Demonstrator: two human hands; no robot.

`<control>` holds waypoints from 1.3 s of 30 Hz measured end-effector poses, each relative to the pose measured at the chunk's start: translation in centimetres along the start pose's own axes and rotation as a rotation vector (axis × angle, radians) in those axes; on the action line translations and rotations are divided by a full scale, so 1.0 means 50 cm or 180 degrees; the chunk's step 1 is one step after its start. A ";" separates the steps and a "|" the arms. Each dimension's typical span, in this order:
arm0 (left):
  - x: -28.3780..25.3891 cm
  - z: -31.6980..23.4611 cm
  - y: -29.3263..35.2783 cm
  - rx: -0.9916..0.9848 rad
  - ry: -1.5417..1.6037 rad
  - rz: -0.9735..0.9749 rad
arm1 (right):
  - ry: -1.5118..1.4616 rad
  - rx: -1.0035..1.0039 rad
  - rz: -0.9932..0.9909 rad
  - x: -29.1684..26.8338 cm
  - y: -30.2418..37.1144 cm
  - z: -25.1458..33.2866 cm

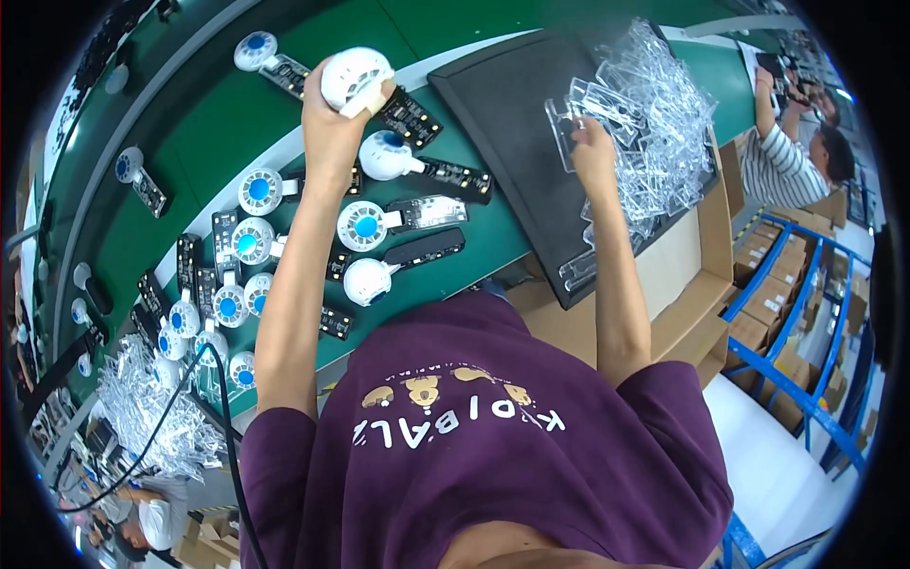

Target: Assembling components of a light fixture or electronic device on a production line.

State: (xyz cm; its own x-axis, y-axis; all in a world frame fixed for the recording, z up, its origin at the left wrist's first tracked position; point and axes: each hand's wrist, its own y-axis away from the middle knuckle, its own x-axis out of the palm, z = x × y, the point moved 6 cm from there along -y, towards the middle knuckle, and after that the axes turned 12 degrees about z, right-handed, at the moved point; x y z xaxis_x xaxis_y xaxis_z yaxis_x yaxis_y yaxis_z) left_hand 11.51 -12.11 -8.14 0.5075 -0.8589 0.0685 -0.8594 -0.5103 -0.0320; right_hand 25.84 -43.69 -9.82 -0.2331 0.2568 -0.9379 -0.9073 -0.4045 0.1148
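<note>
My left hand is closed round the white vented head of a handheld fan, with a pale cover on one fingertip. A black circuit-board handle sticks out to the right beneath that head; whether it belongs to the held fan I cannot fully tell. Over the left edge of a heap of clear plastic parts, my right hand pinches a clear plastic frame. Nearest to my left hand lie a fan with a blue centre and another fan with a clear cover over its handle.
The heap lies on a black tray beside an open cardboard box. Several fans crowd the green bench at left, near another clear-parts pile. A black cable hangs by my left arm. A person works at far right.
</note>
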 end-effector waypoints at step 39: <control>0.085 -0.058 0.038 -0.0224 0.1154 -0.0651 | 0.0263 -0.1427 0.0067 0.000 0.068 0.404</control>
State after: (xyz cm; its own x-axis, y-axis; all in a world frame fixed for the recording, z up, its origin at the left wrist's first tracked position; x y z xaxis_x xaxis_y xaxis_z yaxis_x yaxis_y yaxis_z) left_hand 11.84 -16.60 -5.00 0.6240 -0.6632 0.4133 -0.7518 -0.6538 0.0861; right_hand 15.69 -27.30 -2.82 -0.2045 0.1808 -0.9620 -0.6574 -0.7536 -0.0018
